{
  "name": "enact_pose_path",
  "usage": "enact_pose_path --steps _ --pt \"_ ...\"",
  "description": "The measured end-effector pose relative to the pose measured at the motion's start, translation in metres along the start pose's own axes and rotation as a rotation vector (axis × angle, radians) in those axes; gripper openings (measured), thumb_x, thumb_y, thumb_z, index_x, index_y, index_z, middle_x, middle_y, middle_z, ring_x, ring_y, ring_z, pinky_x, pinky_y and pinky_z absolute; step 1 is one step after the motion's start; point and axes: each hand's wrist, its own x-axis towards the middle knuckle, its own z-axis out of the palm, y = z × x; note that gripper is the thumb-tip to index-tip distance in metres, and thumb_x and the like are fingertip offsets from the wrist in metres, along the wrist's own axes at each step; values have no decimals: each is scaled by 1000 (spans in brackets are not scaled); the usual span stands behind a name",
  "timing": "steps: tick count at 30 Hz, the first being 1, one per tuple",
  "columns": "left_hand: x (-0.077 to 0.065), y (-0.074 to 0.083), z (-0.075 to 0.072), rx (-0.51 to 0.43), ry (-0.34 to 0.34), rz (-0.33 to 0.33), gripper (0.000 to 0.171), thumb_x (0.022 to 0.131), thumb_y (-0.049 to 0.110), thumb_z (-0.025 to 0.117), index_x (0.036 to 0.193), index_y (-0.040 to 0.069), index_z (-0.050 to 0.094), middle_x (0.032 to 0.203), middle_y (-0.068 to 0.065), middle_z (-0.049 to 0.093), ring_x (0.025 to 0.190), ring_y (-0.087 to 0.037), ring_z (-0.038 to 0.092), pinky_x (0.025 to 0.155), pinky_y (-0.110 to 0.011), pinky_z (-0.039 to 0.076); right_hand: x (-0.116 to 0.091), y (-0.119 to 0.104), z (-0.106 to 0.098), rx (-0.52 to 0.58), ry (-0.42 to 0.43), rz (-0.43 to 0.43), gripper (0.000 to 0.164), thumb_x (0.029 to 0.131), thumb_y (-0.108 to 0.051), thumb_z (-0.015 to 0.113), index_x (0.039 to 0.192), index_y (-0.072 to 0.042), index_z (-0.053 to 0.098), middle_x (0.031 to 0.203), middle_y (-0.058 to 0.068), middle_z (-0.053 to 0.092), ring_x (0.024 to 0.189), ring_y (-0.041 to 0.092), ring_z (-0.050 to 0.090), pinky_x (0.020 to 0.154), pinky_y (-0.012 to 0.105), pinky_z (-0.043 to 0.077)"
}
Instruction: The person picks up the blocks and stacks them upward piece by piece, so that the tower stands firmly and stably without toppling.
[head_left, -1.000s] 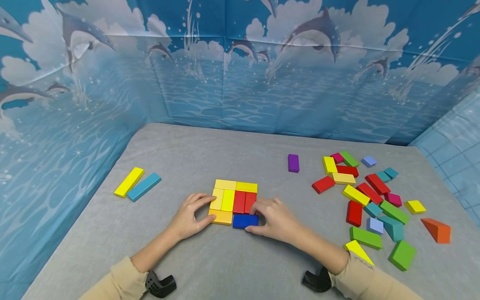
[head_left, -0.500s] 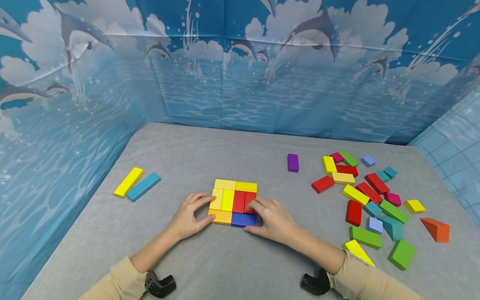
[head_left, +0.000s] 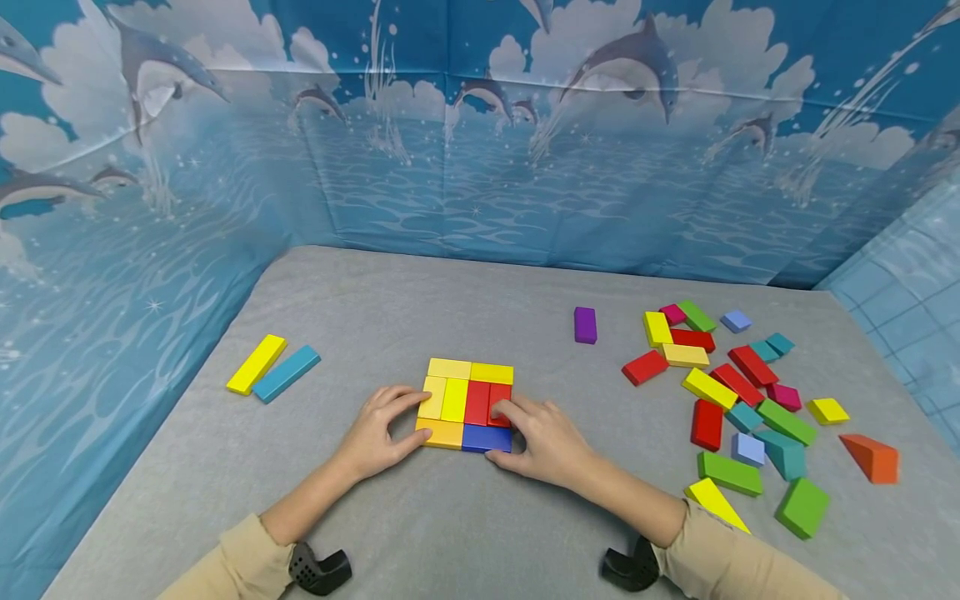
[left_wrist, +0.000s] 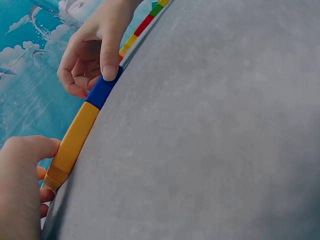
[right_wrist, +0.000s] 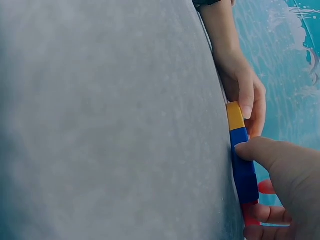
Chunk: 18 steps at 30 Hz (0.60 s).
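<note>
A flat rectangle of toy blocks lies on the grey table in the head view. Its front row is an orange block beside a blue block; behind them are a pale yellow block, a bright yellow block and two red blocks. My left hand touches the rectangle's left edge, thumb at the orange block, fingers spread from it. My right hand pinches the blue block's right end, thumb on its front face, fingertips near the red blocks.
Many loose blocks are scattered at the right, among them an orange wedge and a green block. A purple block stands apart behind. At left lie a long yellow block and a light blue block.
The blue block has shifted slightly back and left, closing the gap to the orange and red blocks. My right hand moved a little left with it. My left hand stayed in place.
</note>
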Motion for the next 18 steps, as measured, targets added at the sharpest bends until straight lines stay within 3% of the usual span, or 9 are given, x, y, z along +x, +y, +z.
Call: enact_pose_path --steps 6,10,13,15,18 --pt "0 -1 0 1 3 1 45 77 25 72 118 11 61 111 -5 58 107 -22 49 90 -48 39 1 0 0 20 -20 15 47 73 -44 72 108 -17 56 100 0 59 86 11 52 71 31 42" --pt "0 -1 0 5 0 -2 45 77 25 72 118 12 61 112 -5 58 108 -22 48 90 -48 39 8 10 -10 143 -46 17 46 74 -43 72 108 -15 57 89 -2 58 76 10 51 66 27 42" --pt "0 -1 0 6 -1 -2 45 77 25 72 118 11 61 112 -5 58 108 -22 48 91 -48 39 20 34 -27 291 -44 38 44 78 -35 72 111 -10 57 86 3 56 74 16 50 62 26 42" --pt "0 -1 0 5 1 1 45 77 25 72 118 11 61 112 -5 58 108 -22 48 90 -48 39 29 59 -40 357 -17 64 44 80 -27 71 116 -7 55 93 9 56 80 23 52 64 30 45" --pt "0 -1 0 1 3 4 45 77 24 72 118 11 61 112 -5 58 108 -22 48 90 -48 39 38 100 -52 411 29 86 48 81 -17 70 122 -2 50 105 18 53 91 32 49 75 41 46"
